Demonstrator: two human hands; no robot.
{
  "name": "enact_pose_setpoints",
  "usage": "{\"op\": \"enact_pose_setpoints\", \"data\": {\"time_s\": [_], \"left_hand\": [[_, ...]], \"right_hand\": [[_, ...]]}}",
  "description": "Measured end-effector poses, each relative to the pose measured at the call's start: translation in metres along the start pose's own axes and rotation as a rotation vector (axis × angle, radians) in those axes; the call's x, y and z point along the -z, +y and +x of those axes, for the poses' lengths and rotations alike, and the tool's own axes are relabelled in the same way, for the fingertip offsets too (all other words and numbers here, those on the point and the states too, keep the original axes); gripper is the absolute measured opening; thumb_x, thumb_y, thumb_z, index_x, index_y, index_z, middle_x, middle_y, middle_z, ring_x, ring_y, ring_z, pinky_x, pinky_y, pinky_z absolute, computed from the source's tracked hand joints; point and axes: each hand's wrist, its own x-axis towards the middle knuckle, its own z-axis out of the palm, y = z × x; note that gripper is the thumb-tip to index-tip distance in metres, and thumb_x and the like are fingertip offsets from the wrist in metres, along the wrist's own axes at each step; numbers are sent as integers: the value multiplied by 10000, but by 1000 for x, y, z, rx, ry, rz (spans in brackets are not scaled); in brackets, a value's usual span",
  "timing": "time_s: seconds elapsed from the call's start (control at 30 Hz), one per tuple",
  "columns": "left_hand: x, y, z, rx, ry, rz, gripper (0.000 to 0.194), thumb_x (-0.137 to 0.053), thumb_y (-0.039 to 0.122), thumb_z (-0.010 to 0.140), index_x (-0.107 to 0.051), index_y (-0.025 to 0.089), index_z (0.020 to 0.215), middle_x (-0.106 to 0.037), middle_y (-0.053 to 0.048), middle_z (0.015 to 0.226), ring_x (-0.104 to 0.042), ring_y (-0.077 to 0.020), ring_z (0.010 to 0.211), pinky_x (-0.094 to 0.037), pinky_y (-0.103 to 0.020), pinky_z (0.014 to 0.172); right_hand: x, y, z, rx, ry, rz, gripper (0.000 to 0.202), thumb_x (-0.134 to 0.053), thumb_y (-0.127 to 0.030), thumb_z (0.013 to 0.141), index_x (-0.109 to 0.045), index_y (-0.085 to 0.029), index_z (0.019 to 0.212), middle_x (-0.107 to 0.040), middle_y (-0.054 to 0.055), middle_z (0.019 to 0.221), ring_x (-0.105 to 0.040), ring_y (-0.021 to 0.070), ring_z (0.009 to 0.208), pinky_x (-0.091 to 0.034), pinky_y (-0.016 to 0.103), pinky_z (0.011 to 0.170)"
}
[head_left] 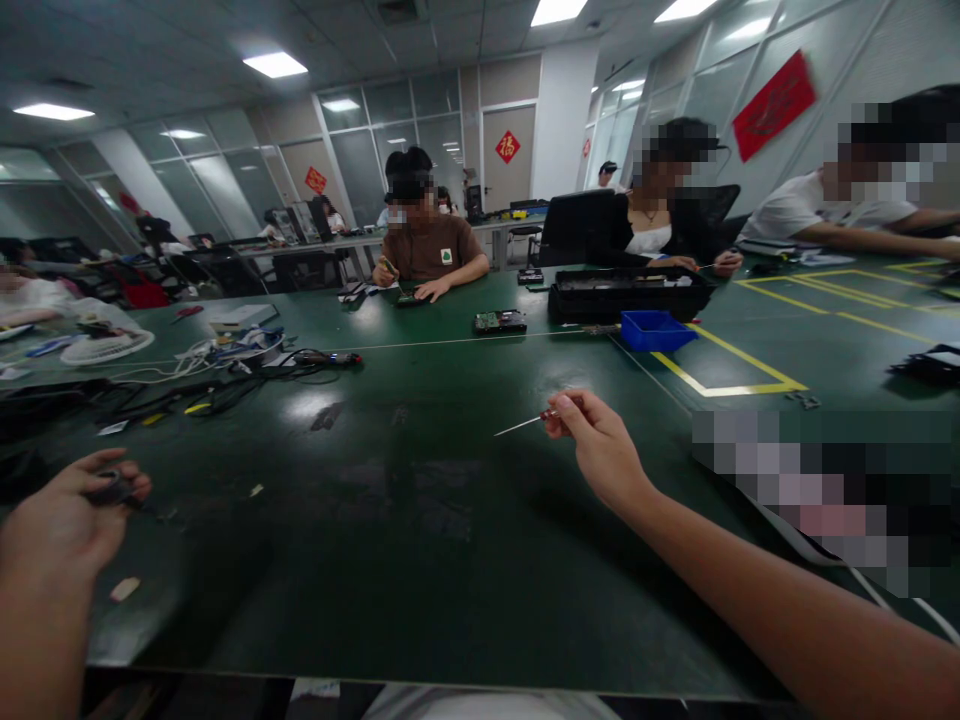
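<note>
Bin (655, 332), blue, beside black tray (589, 304), contents hard to make out; right hand (602, 448) pinches screwdriver (529, 422), shaft jutting left above counter (337, 600); left hand (69, 522) curled round dark object (112, 488)

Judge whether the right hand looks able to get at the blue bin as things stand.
Probably yes, with a further reach forward: nothing visible stands between the right hand and the blue bin, though that hand holds a screwdriver.

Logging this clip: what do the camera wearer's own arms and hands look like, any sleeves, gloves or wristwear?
The left hand and right hand are ungloved. Both forearms are bare as far as they show, with no sleeves, watches or bands visible.
</note>
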Motion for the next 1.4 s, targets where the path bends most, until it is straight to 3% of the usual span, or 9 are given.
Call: {"op": "enact_pose_setpoints", "data": {"time_s": [0.1, 0.27, 0.5, 0.7, 0.87, 0.97, 1.03, 1.27, 1.4], "left_hand": [[-44, 16, -29, 72, -36, -129, 407, -506, 51, 389, -546, 133, 785, -497, -44, 702, -486, -163, 616, -456, -224, 488], [-115, 28, -71, 115, -319, -197, 364, -500, 40, 496, -574, 120, 844, -498, -45, 704, -488, -158, 638, -468, -239, 559], [-206, 20, -132, 48, -737, -123, 387, -489, 91, 501, -608, 132, 866, -528, -47, 690, -501, -174, 637, -410, -281, 587], [-260, 9, -192, -51, -988, -77, 299, -470, 101, 604, -623, 155, 855, -546, -52, 722, -512, -188, 672, -408, -356, 679], [-276, -22, -216, -227, -1085, 127, 331, -491, 82, 707, -595, 199, 998, -592, -66, 895, -553, -213, 802, -421, -395, 781], [-274, -43, -215, -371, -1075, 297, 481, -563, 23, 699, -562, 223, 1136, -604, -96, 1047, -575, -246, 929, -420, -432, 869], [-271, -52, -211, -428, -1084, 349, 455, -597, 37, 746, -572, 219, 1162, -609, -121, 1122, -577, -276, 1036, -410, -460, 941], [-268, -51, -206, -620, -1097, 372, 346, -678, 98, 815, -657, 231, 1134, -636, -71, 1207, -570, -247, 1161, -393, -435, 1065], [-266, -48, -212, -609, -1099, 421, 399, -682, 101, 823, -645, 249, 1191, -656, -32, 1228, -586, -222, 1167, -417, -403, 1067]], "right_hand": [[0, -1, 0, -2, 0, -5, 266, -515, -453, 967, -636, -216, 973, -660, 31, 833, -617, 184, 761, -496, 368, 755], [0, -2, 0, 5, 11, 12, 249, -519, -433, 967, -632, -212, 957, -644, 26, 813, -609, 181, 750, -492, 370, 749], [0, 0, 0, 16, 21, 11, 270, -516, -458, 965, -631, -214, 965, -653, 32, 826, -615, 188, 761, -498, 374, 758], [0, 1, -1, -6, -23, 13, 252, -527, -451, 957, -626, -219, 967, -657, 28, 838, -619, 186, 775, -497, 363, 762], [-2, 0, -2, -38, -82, -27, 209, -556, -402, 936, -629, -229, 1027, -677, 33, 915, -636, 196, 840, -507, 375, 781], [-2, -5, -3, -34, -122, -120, 234, -544, -426, 942, -653, -220, 921, -658, 18, 791, -621, 188, 750, -500, 369, 730], [-2, -9, -4, -18, -103, -120, 251, -556, -442, 934, -651, -217, 877, -653, 17, 754, -617, 185, 716, -502, 367, 708], [-2, -12, -4, 13, -13, 31, 231, -599, -408, 910, -653, -211, 1018, -729, 66, 923, -686, 212, 848, -550, 410, 811], [-3, -8, -4, -4, -50, 2, 226, -604, -401, 911, -656, -209, 1020, -733, 59, 921, -697, 208, 863, -561, 406, 824]]}}
